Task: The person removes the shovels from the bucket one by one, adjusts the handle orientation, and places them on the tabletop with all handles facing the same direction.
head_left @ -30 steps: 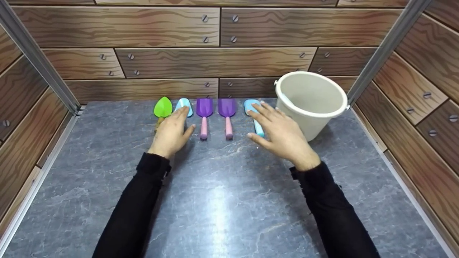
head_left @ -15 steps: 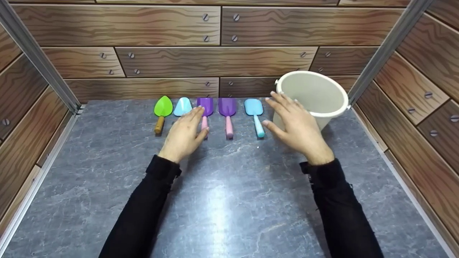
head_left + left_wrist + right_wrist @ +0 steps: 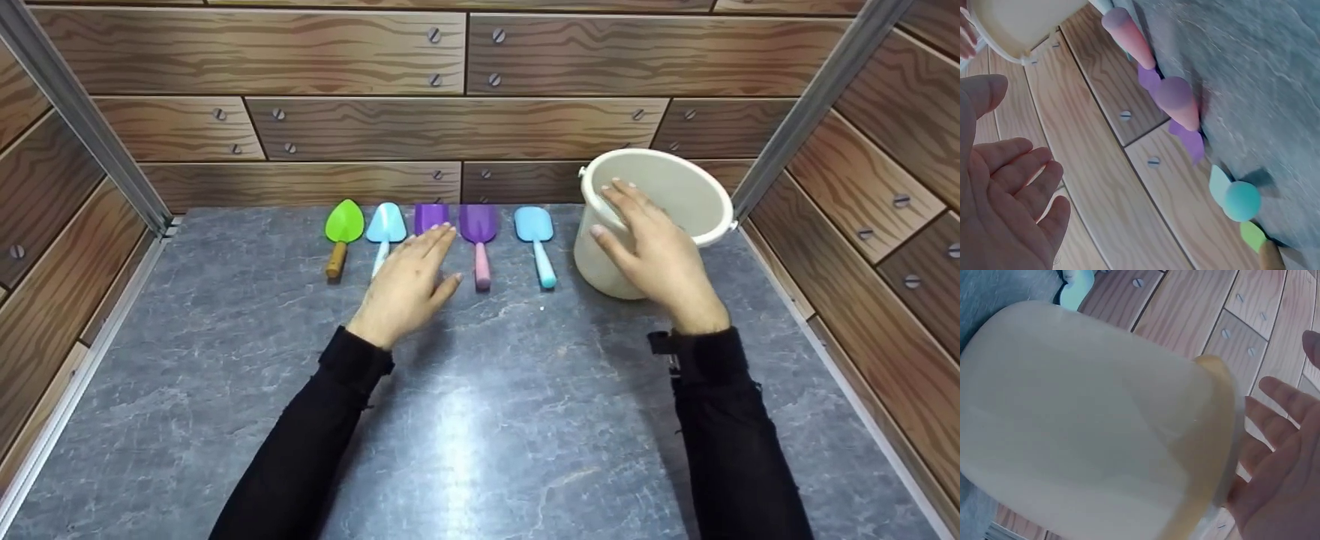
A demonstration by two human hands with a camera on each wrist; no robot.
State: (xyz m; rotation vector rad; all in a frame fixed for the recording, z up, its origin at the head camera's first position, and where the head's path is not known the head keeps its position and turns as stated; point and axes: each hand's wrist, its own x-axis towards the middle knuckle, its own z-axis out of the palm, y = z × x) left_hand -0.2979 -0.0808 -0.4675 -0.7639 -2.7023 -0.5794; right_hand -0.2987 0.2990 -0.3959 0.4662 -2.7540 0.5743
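Note:
Several small trowels lie in a row across the back of the table: a green one with a brown handle, a light blue one, a purple one, another purple one with a pink handle, and a blue one. My left hand, fingers extended and holding nothing, hovers over the left purple trowel and hides its handle in the head view. A cream bucket stands at the right end. Over its near rim is my right hand, fingers spread and empty; in the right wrist view the fingers overlap the rim.
Wood-patterned walls close off the back and both sides. Metal corner posts rise at the back corners. The grey marbled tabletop reaches toward me, with a bright light reflection in its middle.
Both hands have drifted right: the left from the light blue trowel to the left purple one, the right from the blue trowel to the bucket. The trowels and bucket stay put.

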